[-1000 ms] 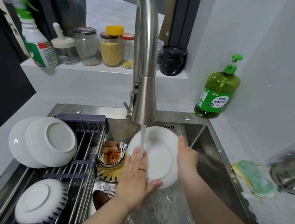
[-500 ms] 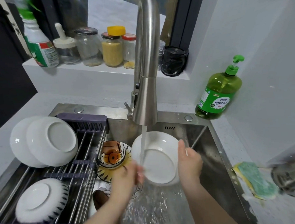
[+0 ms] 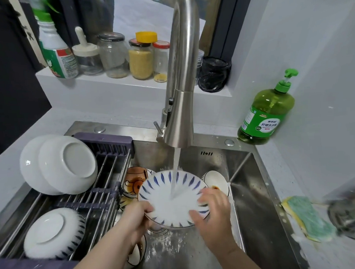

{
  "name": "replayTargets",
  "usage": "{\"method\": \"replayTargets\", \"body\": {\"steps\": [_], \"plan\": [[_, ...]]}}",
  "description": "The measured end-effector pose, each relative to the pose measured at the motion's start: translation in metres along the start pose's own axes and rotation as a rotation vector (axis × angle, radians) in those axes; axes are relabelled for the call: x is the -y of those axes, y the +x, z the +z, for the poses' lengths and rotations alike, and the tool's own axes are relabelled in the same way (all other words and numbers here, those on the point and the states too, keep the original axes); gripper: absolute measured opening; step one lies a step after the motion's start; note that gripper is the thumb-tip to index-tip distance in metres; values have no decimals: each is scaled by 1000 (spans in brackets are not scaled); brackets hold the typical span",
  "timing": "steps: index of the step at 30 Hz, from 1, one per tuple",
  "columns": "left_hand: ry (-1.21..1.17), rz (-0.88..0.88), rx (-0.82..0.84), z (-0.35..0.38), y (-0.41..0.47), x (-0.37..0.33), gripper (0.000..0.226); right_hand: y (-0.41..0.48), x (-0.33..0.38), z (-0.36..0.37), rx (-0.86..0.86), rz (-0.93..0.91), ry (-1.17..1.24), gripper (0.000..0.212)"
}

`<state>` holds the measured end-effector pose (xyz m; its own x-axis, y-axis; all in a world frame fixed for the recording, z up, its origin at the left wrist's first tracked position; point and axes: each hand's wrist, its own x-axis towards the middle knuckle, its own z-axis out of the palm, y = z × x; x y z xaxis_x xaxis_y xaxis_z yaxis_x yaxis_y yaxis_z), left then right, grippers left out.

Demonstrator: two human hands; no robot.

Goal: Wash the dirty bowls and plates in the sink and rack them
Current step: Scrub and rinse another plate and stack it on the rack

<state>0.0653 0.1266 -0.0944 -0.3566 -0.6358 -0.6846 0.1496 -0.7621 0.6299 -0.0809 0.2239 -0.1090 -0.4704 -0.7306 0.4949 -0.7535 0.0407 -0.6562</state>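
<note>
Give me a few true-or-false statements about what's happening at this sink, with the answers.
1. Water from the steel tap falls into the blue-striped white bowl. True.
2. Only one hand touches that bowl. False: the left hand grips its rim and the right hand rests on its inside.
3. The green soap bottle lies on its side. False: it stands upright on the grey counter.
4. An upturned striped bowl lies on the metal drying rack. True.

- Plate in the sink, under the faucet.
- Rack at 9 o'clock, carrying upturned bowls.
- Dish-soap bottle at 2 o'clock, sponge at 4, both on the bench.
</note>
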Motion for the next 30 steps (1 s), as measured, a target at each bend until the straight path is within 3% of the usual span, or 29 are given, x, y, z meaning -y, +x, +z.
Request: {"method": "replayTargets", "body": {"steps": [3,5,6,8,16,21,26,30], "plan": [[38,139,5,-5,1,-2,54,7,5,-9,75,881,448,37],[100,189,20,-7,-2,-2,40,12,8,-14,285,1186,798,32],[120,201,24,-8,-3,-2,35,14,10,-14,377,1215,878,24],[148,218,59,-9,-4,-1,32,14,12,-11,452,1157,819,15],[137,204,57,-10,8,7,17,17,23,-11,317,889,518,24],[103,71,87,2,11,23,17,17,17,-20,287,865,385,25],[171,-64,134,11,1,40,21,28,13,-49,539,882,261,51],[281,-240,123,10,-11,41,21,32,9,-70,762,968,118,29]]}}
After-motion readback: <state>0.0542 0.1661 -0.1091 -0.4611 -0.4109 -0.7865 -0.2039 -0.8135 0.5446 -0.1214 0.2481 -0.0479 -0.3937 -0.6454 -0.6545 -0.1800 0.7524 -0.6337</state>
